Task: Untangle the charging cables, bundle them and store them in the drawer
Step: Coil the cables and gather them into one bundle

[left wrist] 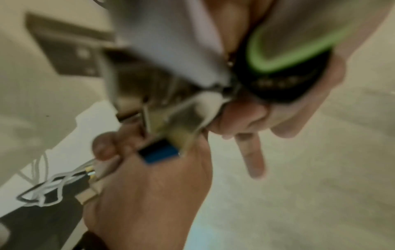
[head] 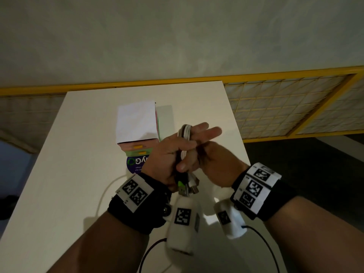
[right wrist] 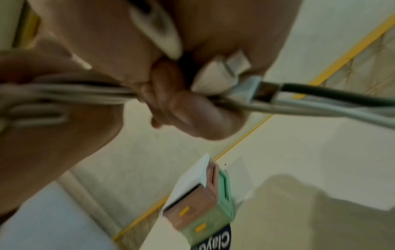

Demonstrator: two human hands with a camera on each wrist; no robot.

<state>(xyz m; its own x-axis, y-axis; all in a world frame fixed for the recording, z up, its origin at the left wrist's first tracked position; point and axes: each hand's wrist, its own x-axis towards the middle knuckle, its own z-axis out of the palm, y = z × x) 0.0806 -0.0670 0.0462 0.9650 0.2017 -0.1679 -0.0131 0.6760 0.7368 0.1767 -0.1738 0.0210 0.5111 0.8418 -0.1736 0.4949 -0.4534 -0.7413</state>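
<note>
Above the white table (head: 74, 154), both hands meet on a folded cable bundle (head: 185, 134) of white and dark leads. My left hand (head: 167, 152) grips its middle, with two fingers stretched out to the right. My right hand (head: 214, 162) closes on it from the right, its fingers curled over the strands (right wrist: 85, 92). USB plugs (head: 189, 187) hang below the hands. The blurred left wrist view shows a black-and-green plug (left wrist: 284, 67) and a blue-tongued USB plug (left wrist: 160, 152). Behind the hands stands the small drawer unit (head: 137, 146), its pink and green drawers (right wrist: 192, 208) closed.
White paper (head: 136, 123) covers the drawer unit, which stands on a dark round sticker (head: 134, 164). A loose white cable (head: 102, 194) lies on the table near my left wrist. A yellow-framed mesh panel (head: 275, 107) runs behind and to the right of the table.
</note>
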